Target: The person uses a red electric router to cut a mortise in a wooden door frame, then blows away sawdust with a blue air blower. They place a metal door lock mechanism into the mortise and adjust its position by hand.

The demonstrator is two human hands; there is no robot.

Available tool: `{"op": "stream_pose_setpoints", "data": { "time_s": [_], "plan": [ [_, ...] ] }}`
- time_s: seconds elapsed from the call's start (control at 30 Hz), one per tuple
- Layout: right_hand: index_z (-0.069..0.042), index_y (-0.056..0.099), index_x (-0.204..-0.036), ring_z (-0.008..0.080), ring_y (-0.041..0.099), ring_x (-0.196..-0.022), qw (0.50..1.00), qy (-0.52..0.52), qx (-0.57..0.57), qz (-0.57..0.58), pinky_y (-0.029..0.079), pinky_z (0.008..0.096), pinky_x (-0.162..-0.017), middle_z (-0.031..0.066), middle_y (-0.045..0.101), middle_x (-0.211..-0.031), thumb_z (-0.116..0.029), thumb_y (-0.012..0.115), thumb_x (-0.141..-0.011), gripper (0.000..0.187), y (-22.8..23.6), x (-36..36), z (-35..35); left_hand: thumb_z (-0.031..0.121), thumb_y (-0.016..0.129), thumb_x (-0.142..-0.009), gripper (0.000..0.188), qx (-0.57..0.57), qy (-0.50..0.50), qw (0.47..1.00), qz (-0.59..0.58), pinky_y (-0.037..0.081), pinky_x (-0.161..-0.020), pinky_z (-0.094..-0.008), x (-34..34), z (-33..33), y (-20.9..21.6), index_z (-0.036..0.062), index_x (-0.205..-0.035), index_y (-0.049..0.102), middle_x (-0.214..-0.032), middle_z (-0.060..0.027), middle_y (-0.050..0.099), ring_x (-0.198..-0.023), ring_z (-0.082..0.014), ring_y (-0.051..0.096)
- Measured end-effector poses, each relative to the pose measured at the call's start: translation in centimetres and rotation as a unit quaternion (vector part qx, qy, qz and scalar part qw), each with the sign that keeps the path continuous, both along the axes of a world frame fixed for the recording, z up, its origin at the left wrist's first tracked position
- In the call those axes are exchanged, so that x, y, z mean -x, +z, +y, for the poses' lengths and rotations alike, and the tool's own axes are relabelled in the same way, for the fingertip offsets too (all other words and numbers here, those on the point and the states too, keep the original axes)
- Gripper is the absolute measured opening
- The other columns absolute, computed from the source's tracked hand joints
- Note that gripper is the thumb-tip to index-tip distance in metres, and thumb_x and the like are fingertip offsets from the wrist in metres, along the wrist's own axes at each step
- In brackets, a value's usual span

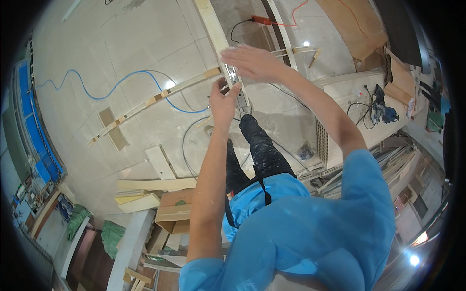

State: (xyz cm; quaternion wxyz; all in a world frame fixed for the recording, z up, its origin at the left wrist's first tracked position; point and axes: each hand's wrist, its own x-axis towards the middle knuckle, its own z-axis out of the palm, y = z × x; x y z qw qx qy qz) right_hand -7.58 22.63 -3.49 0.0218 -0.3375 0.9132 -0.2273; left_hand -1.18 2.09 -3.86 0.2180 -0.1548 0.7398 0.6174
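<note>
A long pale wooden beam [212, 30] runs away from me, its near end just ahead of my legs. On that end lies a narrow shiny metal piece [232, 73], whose exact kind I cannot make out. My left hand [224, 101] is closed at the left side of the beam, thumb and fingers pinching about the metal piece. Its fingertips are partly hidden. Over the far part of the metal piece, my right hand [253, 63] is stretched flat with its fingers together, slightly blurred; whether it touches the beam I cannot tell.
A blue hose [116, 94] curls over the tiled floor towards my left hand. Crosswise lies a thin wooden strip [145, 104]. At the right, a blue power tool [386, 112] rests on a pale board. A cardboard box [174, 206] and wood offcuts [138, 200] lie at the lower left.
</note>
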Motion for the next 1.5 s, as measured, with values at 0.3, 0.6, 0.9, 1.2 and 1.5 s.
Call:
{"op": "stream_pose_setpoints", "data": {
  "time_s": [0.3, 0.6, 0.9, 1.2, 1.5],
  "plan": [
    [-0.012, 0.039, -0.158, 0.0272, 0.038, -0.15, 0.993, -0.098, -0.003, 0.072, 0.032, 0.0417, -0.125, 0.0067, 0.042, -0.162, -0.043, 0.048, -0.108, 0.06, -0.1, 11.1, -1.9, 0.02, 0.075, -0.094, 0.05, 0.013, -0.003, 1.0, 0.003, 0.053, -0.083, -0.0312, 0.0, -0.1, 0.0, -0.006, -0.133, 0.057, -0.121, -0.014, 0.069, -0.1, -0.0191, 0.068],
    [-0.01, 0.041, -0.157, 0.0284, 0.036, -0.15, 0.998, 0.017, 0.011, -0.059, 0.032, 0.0418, -0.125, 0.0082, 0.041, -0.163, -0.045, 0.042, -0.109, 0.059, 1.3, 7.3, 1.0, 0.023, 0.077, -0.092, 0.057, 0.009, -0.016, 1.0, -0.024, 0.053, -0.094, -0.0373, 0.2, -0.2, 0.7, -0.0076, -0.135, 0.056, -0.125, -0.0195, 0.067, -0.112, -0.0272, 0.066],
    [-0.011, 0.038, -0.159, 0.0267, 0.035, -0.151, 0.998, 0.053, -0.025, 0.008, 0.03, 0.0433, -0.126, 0.0058, 0.038, -0.165, -0.043, 0.045, -0.108, 0.06, -1.7, 5.7, 0.1, 0.019, 0.074, -0.095, 0.051, 0.014, -0.006, 1.0, -0.008, 0.052, -0.087, -0.0322, -0.2, -0.2, 0.4, -0.008, -0.134, 0.056, -0.12, -0.0139, 0.068, -0.1, -0.0184, 0.066],
    [-0.013, 0.037, -0.16, 0.0255, 0.033, -0.153, 1.0, 0.006, -0.017, 0.012, 0.028, 0.0428, -0.128, 0.0028, 0.037, -0.166, -0.042, 0.046, -0.108, 0.06, 0.6, 6.1, -1.0, 0.025, 0.079, -0.09, 0.061, -0.001, 0.005, 1.0, -0.028, 0.053, -0.098, -0.0405, 0.0, -0.2, 0.2, -0.0064, -0.137, 0.056, -0.129, -0.0225, 0.066, -0.118, -0.033, 0.066],
    [-0.01, 0.039, -0.158, 0.0226, 0.033, -0.152, 0.997, 0.074, -0.038, -0.004, 0.027, 0.0436, -0.128, 0.0045, 0.035, -0.167, -0.045, 0.057, -0.101, 0.07, 1.6, 0.4, 0.0, 0.026, 0.079, -0.09, 0.061, 0.011, 0.0, 1.0, -0.026, 0.052, -0.098, -0.0403, -0.1, -0.3, 0.0, -0.0066, -0.136, 0.056, -0.129, -0.0223, 0.066, -0.118, -0.0321, 0.066]
  ]
}}
